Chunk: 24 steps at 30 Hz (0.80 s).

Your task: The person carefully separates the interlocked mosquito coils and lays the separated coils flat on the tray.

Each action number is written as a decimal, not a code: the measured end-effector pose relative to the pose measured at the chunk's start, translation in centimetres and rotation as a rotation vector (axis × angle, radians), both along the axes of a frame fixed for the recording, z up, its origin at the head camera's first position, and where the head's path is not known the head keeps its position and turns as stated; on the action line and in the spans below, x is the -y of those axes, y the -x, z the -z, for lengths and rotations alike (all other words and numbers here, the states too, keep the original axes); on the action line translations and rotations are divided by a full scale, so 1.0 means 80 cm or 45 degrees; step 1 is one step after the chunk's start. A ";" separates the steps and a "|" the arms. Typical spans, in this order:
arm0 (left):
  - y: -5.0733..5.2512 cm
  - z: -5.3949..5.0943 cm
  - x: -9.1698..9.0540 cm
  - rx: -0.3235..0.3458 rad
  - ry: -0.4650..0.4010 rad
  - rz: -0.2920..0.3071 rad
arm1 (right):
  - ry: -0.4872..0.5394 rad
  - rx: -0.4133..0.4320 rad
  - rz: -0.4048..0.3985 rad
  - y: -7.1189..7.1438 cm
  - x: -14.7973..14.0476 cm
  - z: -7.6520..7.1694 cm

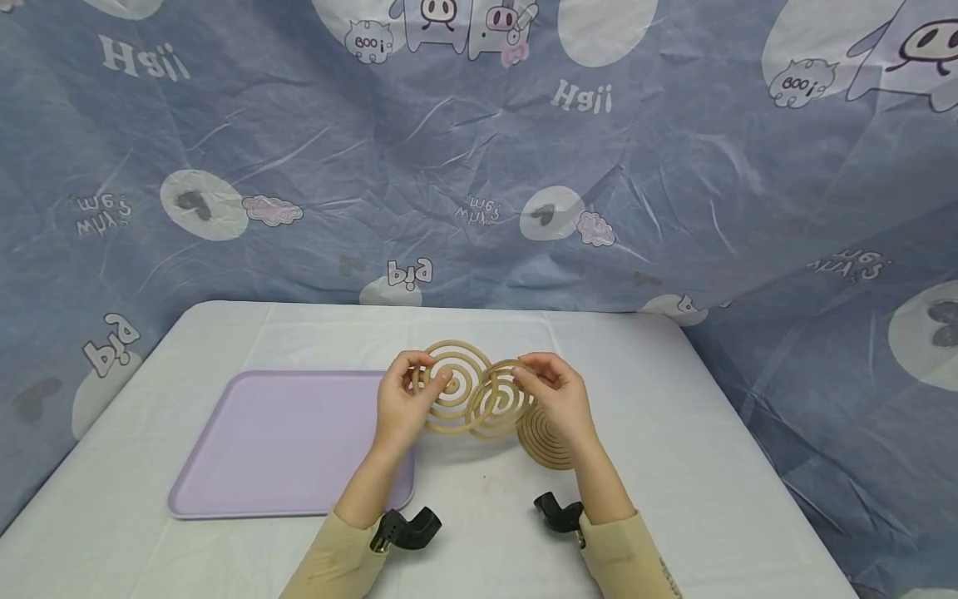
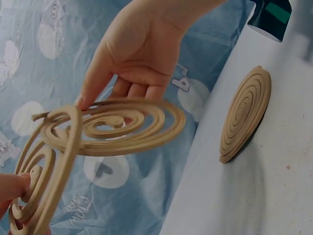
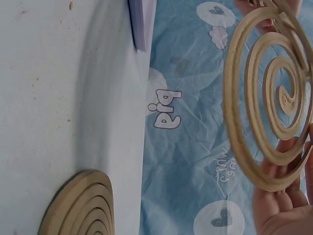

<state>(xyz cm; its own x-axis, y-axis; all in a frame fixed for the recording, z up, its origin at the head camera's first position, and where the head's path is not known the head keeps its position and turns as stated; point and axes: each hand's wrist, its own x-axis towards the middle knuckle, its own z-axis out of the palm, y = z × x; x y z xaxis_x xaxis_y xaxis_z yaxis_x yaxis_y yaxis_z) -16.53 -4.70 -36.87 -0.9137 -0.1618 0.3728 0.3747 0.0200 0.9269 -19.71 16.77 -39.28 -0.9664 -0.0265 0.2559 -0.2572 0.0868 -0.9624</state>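
Observation:
My left hand [image 1: 402, 401] pinches a tan mosquito coil [image 2: 66, 161] by its left side, thumb close to the spiral's centre. With thumb and fingers, my right hand [image 1: 563, 398] grips a second mosquito coil [image 3: 232, 98] near its upper right edge. Both coils are raised above the table, and their outer rings overlap and look hooked through each other. A flat, tightly wound mosquito coil [image 1: 545, 441] lies on the table below the right hand, which partly covers it in the head view.
A lilac tray [image 1: 292, 449] lies left on the white-covered table [image 1: 479, 549], its right edge partly behind the left hand and forearm. A blue patterned cloth [image 1: 449, 150] hangs behind. Black wrist devices [image 1: 410, 529] are on both sleeves.

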 end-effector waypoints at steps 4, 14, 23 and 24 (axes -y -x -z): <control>0.009 0.013 0.002 -0.031 -0.057 0.040 | 0.052 0.015 0.021 -0.001 -0.005 -0.002; 0.029 0.037 0.031 0.011 -0.164 0.544 | 0.061 0.053 0.037 -0.002 -0.013 -0.009; 0.029 0.035 0.043 0.121 -0.160 0.622 | 0.009 0.109 -0.172 -0.006 -0.023 -0.017; 0.029 0.035 0.043 0.124 -0.168 0.611 | -0.005 0.112 -0.209 -0.006 -0.026 -0.018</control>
